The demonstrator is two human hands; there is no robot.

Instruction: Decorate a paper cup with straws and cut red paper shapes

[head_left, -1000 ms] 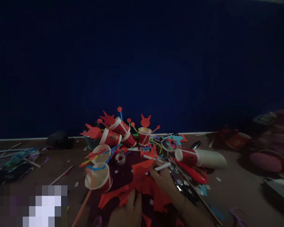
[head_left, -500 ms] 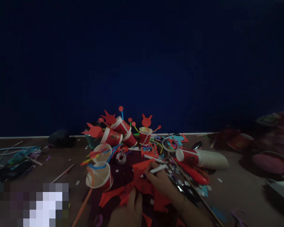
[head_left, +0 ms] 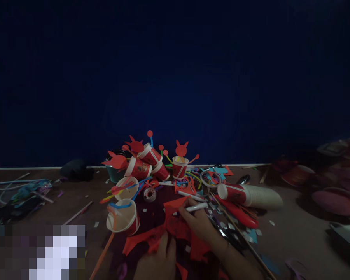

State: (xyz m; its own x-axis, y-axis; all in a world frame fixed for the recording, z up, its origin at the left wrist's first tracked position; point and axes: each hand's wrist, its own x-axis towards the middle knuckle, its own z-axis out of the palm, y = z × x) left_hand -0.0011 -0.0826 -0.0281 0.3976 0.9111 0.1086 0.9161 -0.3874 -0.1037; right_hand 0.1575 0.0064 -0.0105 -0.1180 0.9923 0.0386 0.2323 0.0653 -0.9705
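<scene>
My right hand grips a white marker in a writing hold, its tip end over a red sheet of paper. My left hand lies on the lower part of the red paper, its fingers stretched out and pressing on it. Left of it a cut, curved strip of red paper spreads out. Two paper cups stand to the left, the nearer cup with orange and blue straws on its rim. A tape roll lies beyond the red sheet.
Red cups with paper animal heads, one cup upright, others tipped, stand near the dark blue wall. A stack of paper cups lies on its side at right, near scissors and a long stick. Paper scraps are scattered around.
The marker and my right hand have shifted slightly left and down over the red paper, the marker lying flatter. My left hand has stayed on the paper.
</scene>
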